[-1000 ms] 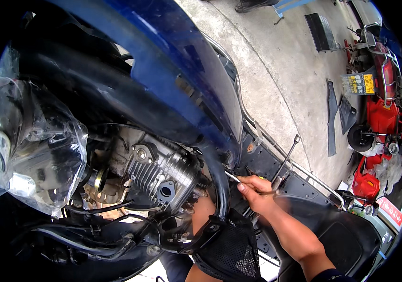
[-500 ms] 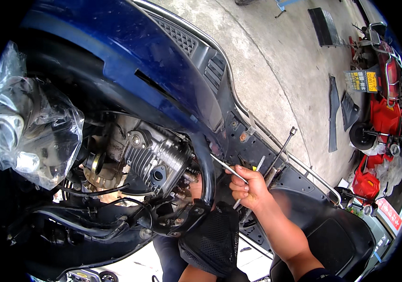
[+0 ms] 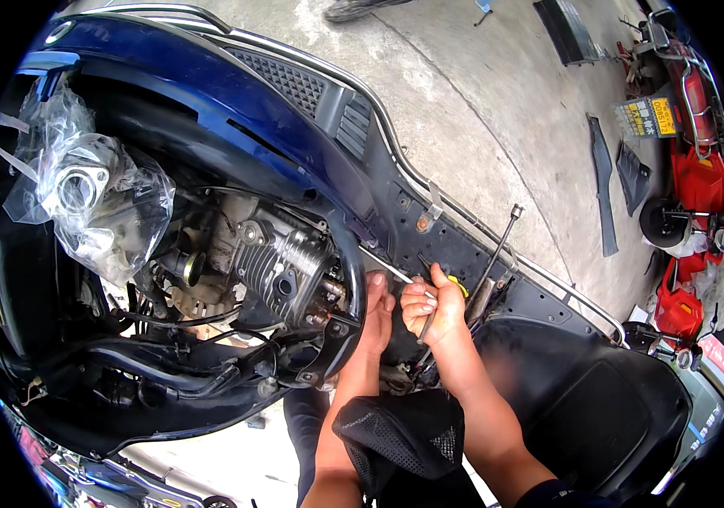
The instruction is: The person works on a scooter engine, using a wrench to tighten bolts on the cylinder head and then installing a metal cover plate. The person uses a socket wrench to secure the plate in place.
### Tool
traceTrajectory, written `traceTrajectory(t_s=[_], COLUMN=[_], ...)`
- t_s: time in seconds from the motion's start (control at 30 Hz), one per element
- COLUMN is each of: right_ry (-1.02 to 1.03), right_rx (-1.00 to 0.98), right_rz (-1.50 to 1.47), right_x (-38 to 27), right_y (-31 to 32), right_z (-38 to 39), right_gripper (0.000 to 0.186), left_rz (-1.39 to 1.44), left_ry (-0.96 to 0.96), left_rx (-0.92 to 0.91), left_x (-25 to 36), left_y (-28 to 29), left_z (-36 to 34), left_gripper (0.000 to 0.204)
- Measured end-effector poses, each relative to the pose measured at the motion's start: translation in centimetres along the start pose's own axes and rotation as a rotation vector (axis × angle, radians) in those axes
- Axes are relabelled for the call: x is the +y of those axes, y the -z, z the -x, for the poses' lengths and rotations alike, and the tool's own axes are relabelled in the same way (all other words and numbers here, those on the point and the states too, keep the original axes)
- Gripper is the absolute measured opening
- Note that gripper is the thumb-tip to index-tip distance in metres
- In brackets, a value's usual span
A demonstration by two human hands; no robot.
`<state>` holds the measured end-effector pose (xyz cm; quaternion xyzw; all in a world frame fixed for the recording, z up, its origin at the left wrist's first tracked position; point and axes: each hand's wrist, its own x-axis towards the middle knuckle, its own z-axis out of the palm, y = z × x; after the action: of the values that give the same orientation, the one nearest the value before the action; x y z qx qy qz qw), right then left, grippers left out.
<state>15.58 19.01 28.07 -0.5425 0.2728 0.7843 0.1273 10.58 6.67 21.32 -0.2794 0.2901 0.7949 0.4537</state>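
My right hand (image 3: pixel 432 306) is closed around a slim metal rod tool (image 3: pixel 392 269), which slants up-left toward the engine's side. Just left of it, my left hand (image 3: pixel 375 300) has curled fingers beside the finned engine cylinder head (image 3: pixel 281 275) and a curved black tube (image 3: pixel 347 258); whatever is in those fingers is hidden. A long socket wrench (image 3: pixel 506 233) and a small yellow-handled tool (image 3: pixel 457 284) rest near my right hand on the black footboard (image 3: pixel 540 305). Black mesh fabric (image 3: pixel 396 436) covers part of the space between my forearms.
A blue body panel (image 3: pixel 184 76) spans the upper left. Plastic-wrapped metal parts (image 3: pixel 91 203) sit at left; a black seat (image 3: pixel 599 406) lies lower right. Loose panels (image 3: pixel 603 186) lie on the concrete floor (image 3: pixel 464 102). Red scooters (image 3: pixel 701 186) stand along the right.
My left hand has come into view from behind the black tube. My right hand, still holding the rod, has moved up and slightly left. The view has shifted, showing more of the blue panel.
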Motion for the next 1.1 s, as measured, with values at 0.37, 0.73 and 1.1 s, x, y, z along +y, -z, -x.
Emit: traceTrajectory(t_s=[0.37, 0.73, 1.1], right_ry=[0.900, 1.599, 0.677], right_rx=[0.416, 0.232, 0.301], right_rz=[0.823, 2.025, 1.068], right_x=[1.9, 0.6, 1.0], right_y=[1.4, 3.1, 1.9], right_z=[1.2, 4.2, 4.7], right_gripper=[0.037, 0.024, 0.036], left_rz=[-0.586, -0.570, -0.607], left_ry=[-0.027, 0.014, 0.104], left_rx=[0.219, 0.117, 0.007], left_x=[0.2, 0.9, 1.4], left_y=[-5.9, -5.9, -5.6], left_z=[-0.7, -1.1, -0.8], left_gripper=[0.031, 0.031, 0.029])
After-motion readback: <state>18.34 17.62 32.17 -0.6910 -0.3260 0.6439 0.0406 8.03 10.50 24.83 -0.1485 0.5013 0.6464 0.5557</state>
